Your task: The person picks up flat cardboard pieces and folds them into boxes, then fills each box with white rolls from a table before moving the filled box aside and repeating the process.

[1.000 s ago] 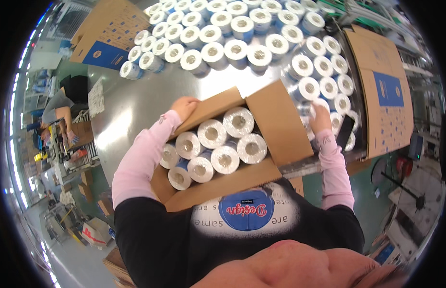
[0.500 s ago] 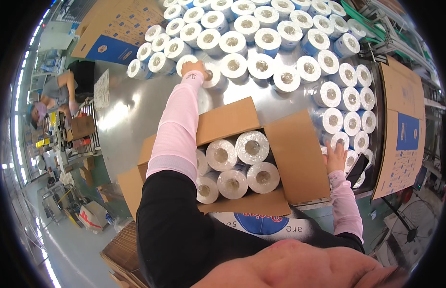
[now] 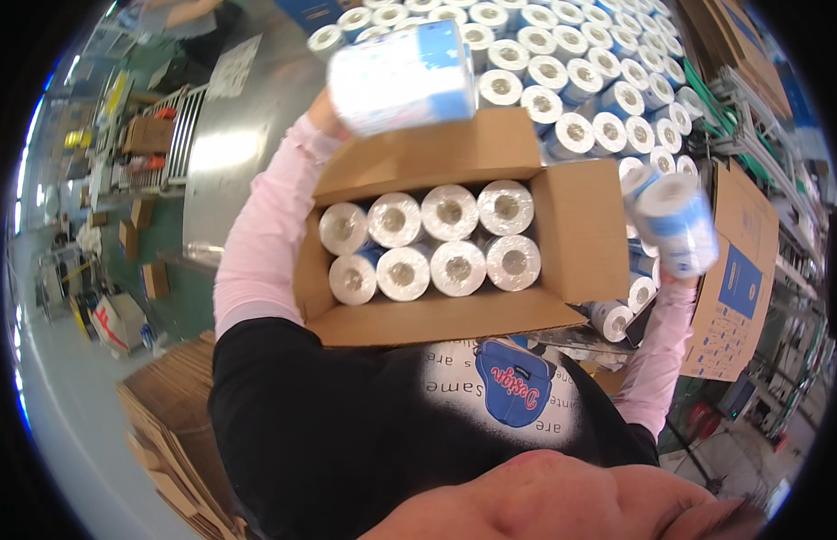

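My left hand (image 3: 327, 115) is closed on a large white-and-blue wrapped paper roll (image 3: 396, 83), raised over the far flap of an open cardboard box (image 3: 436, 322). Inside the box several wrapped white rolls (image 3: 450, 212) stand on end in two rows. To the box's right, my right hand (image 3: 678, 281) grips another wrapped paper roll (image 3: 678, 220), tilted and blurred by motion. A second roll (image 3: 638, 183) shows just behind it; whether my right hand holds that one too, I cannot tell. Most of the fingers of both hands are hidden behind the rolls.
Many more wrapped rolls (image 3: 546, 72) stand on the metal table (image 3: 243, 135) beyond the box. A printed carton (image 3: 738, 279) stands at the right. Flattened cardboard (image 3: 171, 405) is stacked at lower left. Another person (image 3: 180, 13) is at the far left.
Both hands have lifted rolls off the table, the left one coming back toward the box. The view has shifted, and the box now shows two full rows of rolls.
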